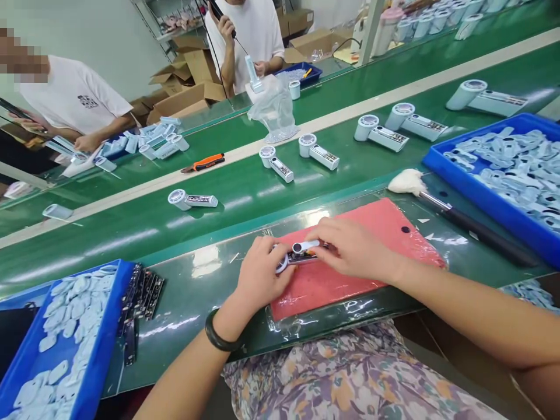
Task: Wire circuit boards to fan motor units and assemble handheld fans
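Loose board pile: a knock could scatter it. Left hand grips the handheld device over the red mat; slack grip could let it twist. Right hand pinches pale cover; a slip might drop it askew.

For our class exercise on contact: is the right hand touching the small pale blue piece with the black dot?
Touching. In the head view, the right hand grips one end of the pale blue piece, no gap showing.
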`<control>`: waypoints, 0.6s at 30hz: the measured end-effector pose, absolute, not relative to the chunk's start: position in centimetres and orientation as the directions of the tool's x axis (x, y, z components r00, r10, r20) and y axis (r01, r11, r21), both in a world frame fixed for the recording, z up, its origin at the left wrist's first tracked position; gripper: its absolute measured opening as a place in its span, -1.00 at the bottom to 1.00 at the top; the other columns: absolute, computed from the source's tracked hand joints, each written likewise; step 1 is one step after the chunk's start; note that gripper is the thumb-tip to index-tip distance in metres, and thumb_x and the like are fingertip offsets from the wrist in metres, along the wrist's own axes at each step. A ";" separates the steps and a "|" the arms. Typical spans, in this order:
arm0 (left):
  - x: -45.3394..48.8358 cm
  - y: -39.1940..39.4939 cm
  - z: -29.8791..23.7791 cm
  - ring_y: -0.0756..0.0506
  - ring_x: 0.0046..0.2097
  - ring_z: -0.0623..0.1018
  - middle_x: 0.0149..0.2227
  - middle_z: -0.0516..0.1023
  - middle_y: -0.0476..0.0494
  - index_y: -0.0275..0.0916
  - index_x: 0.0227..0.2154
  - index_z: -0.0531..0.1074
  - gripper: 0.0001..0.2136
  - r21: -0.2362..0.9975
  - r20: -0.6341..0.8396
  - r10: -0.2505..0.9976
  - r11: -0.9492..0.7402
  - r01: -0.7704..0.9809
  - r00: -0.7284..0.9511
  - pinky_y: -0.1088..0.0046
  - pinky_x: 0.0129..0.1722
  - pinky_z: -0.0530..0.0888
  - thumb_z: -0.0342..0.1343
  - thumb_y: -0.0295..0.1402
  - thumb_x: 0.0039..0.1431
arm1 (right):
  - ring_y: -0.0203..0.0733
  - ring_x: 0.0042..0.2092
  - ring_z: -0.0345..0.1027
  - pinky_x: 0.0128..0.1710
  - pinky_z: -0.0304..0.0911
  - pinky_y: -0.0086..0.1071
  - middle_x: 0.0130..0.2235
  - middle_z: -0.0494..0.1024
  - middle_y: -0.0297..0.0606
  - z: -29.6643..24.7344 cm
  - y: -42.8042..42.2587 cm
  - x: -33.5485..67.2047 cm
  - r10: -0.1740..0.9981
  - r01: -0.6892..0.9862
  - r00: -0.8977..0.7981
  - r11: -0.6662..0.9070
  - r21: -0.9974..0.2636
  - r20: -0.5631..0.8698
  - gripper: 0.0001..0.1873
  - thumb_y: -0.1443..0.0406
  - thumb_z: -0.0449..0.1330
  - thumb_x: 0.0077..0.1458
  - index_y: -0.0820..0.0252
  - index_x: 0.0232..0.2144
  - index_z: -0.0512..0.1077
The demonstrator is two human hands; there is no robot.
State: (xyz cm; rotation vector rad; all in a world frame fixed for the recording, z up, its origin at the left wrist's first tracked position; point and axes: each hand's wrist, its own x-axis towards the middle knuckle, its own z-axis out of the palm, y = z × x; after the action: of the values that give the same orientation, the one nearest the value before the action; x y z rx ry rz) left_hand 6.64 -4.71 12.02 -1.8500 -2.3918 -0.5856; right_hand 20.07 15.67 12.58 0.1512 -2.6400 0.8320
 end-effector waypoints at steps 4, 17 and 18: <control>6.2 -4.9 12.3 -0.24 -0.03 0.48 -0.06 0.51 -0.24 -0.19 -0.01 0.42 -0.73 0.348 0.282 0.916 0.181 0.920 -0.287 0.14 -0.05 0.50 0.19 -0.28 0.26 | -0.07 -0.22 0.38 -0.30 0.19 -0.29 -0.25 0.49 -0.22 11.7 14.3 19.8 -0.038 -0.157 -0.956 0.903 -0.399 0.289 -0.87 0.34 0.14 0.37 0.19 -0.19 0.50; 8.2 -4.3 12.3 -0.12 -0.12 0.53 -0.21 0.57 -0.12 -0.19 -0.21 0.52 -0.93 0.487 0.235 0.886 0.249 0.837 -0.400 0.25 -0.07 0.50 0.14 -0.39 0.32 | -0.02 -0.06 0.50 -0.06 0.45 -0.15 -0.09 0.57 -0.18 9.2 15.6 19.3 0.042 -0.151 -0.981 0.462 -0.874 0.192 -0.77 0.16 0.08 0.38 0.11 -0.12 0.49; 8.4 -4.4 12.3 -0.12 -0.09 0.54 -0.20 0.57 -0.12 -0.19 -0.21 0.51 -0.94 0.473 0.237 0.895 0.234 0.849 -0.379 0.25 -0.04 0.51 0.15 -0.38 0.33 | 0.01 -0.03 0.50 -0.03 0.47 -0.12 -0.04 0.58 -0.15 8.9 15.8 19.3 0.021 -0.122 -0.989 0.458 -0.881 0.148 -0.74 0.12 0.11 0.37 0.11 -0.05 0.47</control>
State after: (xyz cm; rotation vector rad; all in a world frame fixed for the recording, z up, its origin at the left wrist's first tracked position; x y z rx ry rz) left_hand 8.41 -4.43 12.34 -1.7936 -2.5322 -0.8781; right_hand 19.26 15.85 8.93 0.0894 -2.5621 1.5649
